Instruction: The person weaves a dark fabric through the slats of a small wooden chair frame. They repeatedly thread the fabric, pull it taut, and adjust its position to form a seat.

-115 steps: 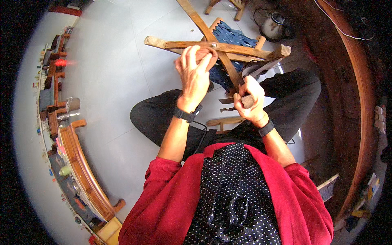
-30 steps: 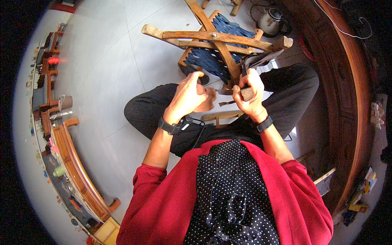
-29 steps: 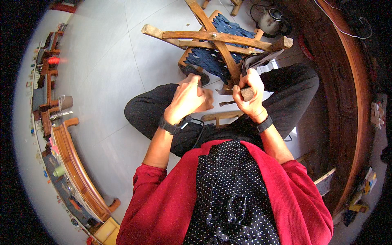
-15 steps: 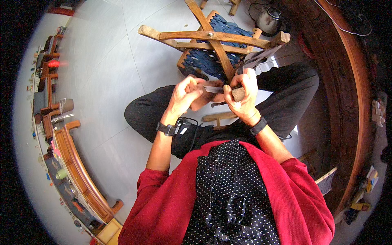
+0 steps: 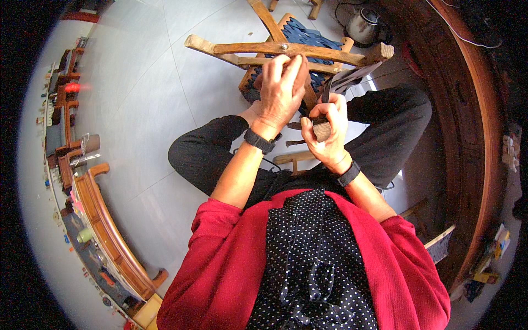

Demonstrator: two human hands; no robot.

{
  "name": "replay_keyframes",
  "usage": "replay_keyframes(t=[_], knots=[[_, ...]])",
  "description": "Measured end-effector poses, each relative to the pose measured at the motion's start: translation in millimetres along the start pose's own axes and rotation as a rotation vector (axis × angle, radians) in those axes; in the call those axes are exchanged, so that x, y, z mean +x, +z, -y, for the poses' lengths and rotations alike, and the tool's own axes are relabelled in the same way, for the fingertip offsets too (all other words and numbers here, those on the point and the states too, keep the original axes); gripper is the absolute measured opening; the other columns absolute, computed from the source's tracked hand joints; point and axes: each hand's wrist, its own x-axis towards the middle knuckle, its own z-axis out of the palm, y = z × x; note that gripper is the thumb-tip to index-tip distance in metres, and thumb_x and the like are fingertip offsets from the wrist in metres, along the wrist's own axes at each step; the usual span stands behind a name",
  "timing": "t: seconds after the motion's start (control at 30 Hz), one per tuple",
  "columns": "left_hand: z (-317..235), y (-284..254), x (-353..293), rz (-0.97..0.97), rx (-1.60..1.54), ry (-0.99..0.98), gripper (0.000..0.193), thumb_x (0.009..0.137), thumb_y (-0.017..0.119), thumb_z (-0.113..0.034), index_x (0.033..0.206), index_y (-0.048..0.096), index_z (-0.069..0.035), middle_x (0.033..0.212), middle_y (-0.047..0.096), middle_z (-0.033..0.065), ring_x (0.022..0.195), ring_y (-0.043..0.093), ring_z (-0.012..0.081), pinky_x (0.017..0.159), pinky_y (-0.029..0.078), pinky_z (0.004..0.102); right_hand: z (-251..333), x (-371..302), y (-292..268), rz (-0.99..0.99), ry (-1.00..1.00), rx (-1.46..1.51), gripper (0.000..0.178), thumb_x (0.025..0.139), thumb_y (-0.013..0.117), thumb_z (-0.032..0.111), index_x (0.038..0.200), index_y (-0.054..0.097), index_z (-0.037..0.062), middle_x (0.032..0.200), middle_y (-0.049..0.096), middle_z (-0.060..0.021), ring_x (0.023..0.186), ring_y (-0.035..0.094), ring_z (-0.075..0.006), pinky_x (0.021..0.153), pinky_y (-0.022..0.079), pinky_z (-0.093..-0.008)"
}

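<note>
A wooden folding stool frame [image 5: 242, 48] lies in front of my knees, its crossed legs joined by a bolt. Dark blue strips are woven into a seat [image 5: 308, 34] on its far side. My right hand [image 5: 333, 144] is closed around the near end of a wooden bar [image 5: 322, 131], thumb on top. A dark strip [image 5: 325, 93] runs by its fingers, and loose strip ends [image 5: 296, 143] hang beside the bar. My left hand [image 5: 281, 93] is over the crossed legs with its fingers curled together. Whatever is inside them is hidden.
An electric kettle [image 5: 363, 26] stands on the tiled floor at the far right, by a dark wooden cabinet [image 5: 467, 137]. A small wooden piece [image 5: 294, 158] lies between my legs. Wooden furniture [image 5: 104, 220] with various items lines the left side.
My left hand has moved away and to the right, from beside the bar's end to over the stool's crossed legs. My right hand keeps its hold on the bar.
</note>
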Motion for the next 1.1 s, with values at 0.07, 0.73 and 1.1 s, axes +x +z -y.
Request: replay_keyframes(t=[0.07,0.73,1.1], knots=[[4,1,0,-0.029,0.016,0.023,0.051,0.075,0.075,-0.005,0.125,0.064,-0.006,0.117,0.055,0.0125,0.106,0.055,0.0346,0.096,0.047,0.0459,-2,0,0,-0.008,-0.013,0.015,0.027,0.067,0.075,0.002,0.085,0.055,0.0071,0.094,0.048,-0.0127,0.081,0.050,-0.0262,0.067,0.044,-0.0348],[66,-50,-34,0.150,0.153,-0.373,0.050,0.071,0.066,0.013,0.118,0.066,-0.004,0.108,0.060,0.0137,0.107,0.058,0.0355,0.096,0.049,0.0417,-11,0,-5,0.019,-0.063,0.056,0.026,0.064,0.071,0.002,0.079,0.051,0.0072,0.083,0.046,-0.0134,0.079,0.049,-0.0313,0.069,0.043,-0.0380],[23,3,7,-0.039,0.067,0.124,0.030,0.079,0.074,-0.007,0.109,0.072,-0.011,0.103,0.059,0.0077,0.097,0.058,0.0294,0.082,0.053,0.0404,-9,0,-4,0.055,-0.009,0.060,0.027,0.061,0.073,0.003,0.080,0.053,0.0073,0.087,0.048,-0.0151,0.084,0.051,-0.0331,0.073,0.045,-0.0397]])
